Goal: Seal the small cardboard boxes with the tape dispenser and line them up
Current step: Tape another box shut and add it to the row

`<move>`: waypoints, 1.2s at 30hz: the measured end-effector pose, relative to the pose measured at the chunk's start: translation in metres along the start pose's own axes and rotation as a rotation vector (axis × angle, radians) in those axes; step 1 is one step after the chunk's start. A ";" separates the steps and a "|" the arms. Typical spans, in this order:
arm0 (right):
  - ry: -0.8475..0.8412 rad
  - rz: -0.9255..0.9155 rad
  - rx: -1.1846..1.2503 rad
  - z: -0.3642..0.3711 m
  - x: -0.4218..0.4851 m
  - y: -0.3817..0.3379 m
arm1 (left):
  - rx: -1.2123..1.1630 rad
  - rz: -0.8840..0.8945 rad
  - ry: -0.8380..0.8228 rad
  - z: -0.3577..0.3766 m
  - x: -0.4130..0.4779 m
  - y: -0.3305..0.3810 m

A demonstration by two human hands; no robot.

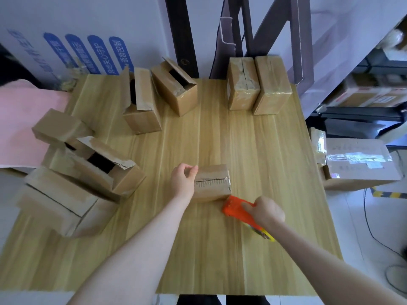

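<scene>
While the small box (212,183) lies near the front centre of the wooden table (264,150), the left hand (182,180) holds it at its left end, thumb and fingers curled over the upper left corner. Right hand (267,211) is wrapped fully round the orange tape dispenser (236,209), fist closed on the handle; dispenser head sits at the box's near right corner, touching or just short of it, cannot tell which.

Handling judgement: box looks light and probably empty, thin corrugated card, so it will slide or tip under the dispenser's drag unless pinned. Walls stiff enough at corners and edges, soft across the flap seam. Best hold is where the left hand already is, at the end away from the tape run, pressing down and against the pull. A seam line shows across the top face, flaps closed; whether tape already covers it is unclear through the blur.

Position relative to grip: box lies between the two hands, dispenser at its right near corner, bracing hand opposite.

Elsewhere: two sealed boxes (257,84) stand side by side at the back right, touching. Several open boxes (92,168) sit along the left and back left, flaps up, still to be done
</scene>
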State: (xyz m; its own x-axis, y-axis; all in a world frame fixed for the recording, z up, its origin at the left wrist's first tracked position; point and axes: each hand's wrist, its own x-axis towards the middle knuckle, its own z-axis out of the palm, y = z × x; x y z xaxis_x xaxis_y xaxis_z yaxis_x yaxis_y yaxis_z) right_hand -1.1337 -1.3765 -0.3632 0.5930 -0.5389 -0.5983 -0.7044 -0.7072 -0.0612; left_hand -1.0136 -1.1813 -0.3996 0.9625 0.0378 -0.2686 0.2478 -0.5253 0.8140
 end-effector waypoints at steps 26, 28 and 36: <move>0.301 -0.588 0.808 -0.085 -0.070 0.011 | -0.281 0.247 -0.246 -0.075 -0.085 0.104; 0.347 -0.599 0.751 -0.086 -0.070 0.010 | -0.213 0.298 -0.264 -0.078 -0.088 0.111; 0.354 -0.676 0.705 -0.093 -0.077 0.009 | -0.310 0.099 -0.294 -0.078 -0.088 0.124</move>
State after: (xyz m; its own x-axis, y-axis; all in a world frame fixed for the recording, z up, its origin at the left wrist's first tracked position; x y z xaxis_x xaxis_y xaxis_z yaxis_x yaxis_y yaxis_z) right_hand -1.1495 -1.3841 -0.2439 0.9497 -0.3132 -0.0033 -0.1825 -0.5449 -0.8184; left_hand -1.0589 -1.1830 -0.2350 0.9220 -0.2669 -0.2806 0.2209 -0.2325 0.9472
